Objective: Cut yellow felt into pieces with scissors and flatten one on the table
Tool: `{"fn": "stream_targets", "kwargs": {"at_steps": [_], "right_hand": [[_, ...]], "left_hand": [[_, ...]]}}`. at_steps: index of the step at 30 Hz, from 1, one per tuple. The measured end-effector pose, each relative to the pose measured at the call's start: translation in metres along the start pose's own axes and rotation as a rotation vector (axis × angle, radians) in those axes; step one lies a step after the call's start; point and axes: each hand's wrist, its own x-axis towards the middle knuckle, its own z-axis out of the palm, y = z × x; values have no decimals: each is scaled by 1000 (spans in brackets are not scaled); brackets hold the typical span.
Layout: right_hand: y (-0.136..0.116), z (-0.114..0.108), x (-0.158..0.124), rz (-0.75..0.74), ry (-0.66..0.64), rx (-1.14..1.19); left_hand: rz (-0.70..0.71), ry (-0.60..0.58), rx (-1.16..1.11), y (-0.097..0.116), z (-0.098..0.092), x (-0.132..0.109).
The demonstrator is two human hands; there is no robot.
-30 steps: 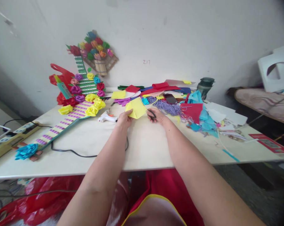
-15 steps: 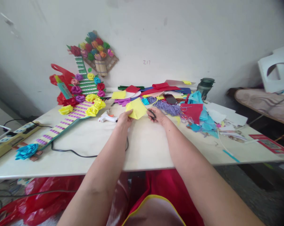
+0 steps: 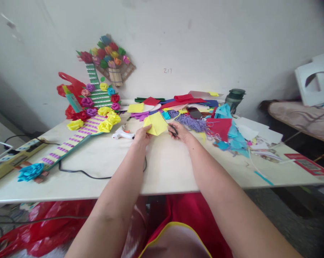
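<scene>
Held above the table is a folded piece of yellow paper [image 3: 157, 124], pinched at its lower left edge by my left hand [image 3: 143, 135]. My right hand [image 3: 181, 132] is closed around dark-handled scissors [image 3: 173, 131] at the paper's right edge. The blades are hard to make out against the paper. A white glue gun [image 3: 123, 133] lies on the table just left of my left hand. Behind the paper, a tangle of purple crinkled strips [image 3: 191, 123] and a dark phone [image 3: 194, 113] lie close together.
Colourful sheets [image 3: 178, 102] are stacked along the wall. Paper-flower decorations [image 3: 78, 138] stand at the left, with a black cord [image 3: 84, 175] in front. At the right are blue and red scraps [image 3: 218, 129], white paper [image 3: 258, 130] and a dark green bottle [image 3: 234, 98].
Almost nothing differs. Both hands keep their hold on the yellow paper and the scissors, and the paper has barely shifted.
</scene>
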Motion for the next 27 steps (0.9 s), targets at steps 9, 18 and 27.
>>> {"fn": "stream_targets", "kwargs": {"at_steps": [9, 18, 27], "right_hand": [[2, -3, -1, -24, -53, 32], [0, -2, -2, -20, -23, 3], [2, -2, 0, -29, 1, -15]], "left_hand": [[3, -41, 31, -1, -1, 1], [-17, -52, 36, -3, -1, 1], [-6, -47, 41, -2, 0, -2]]}}
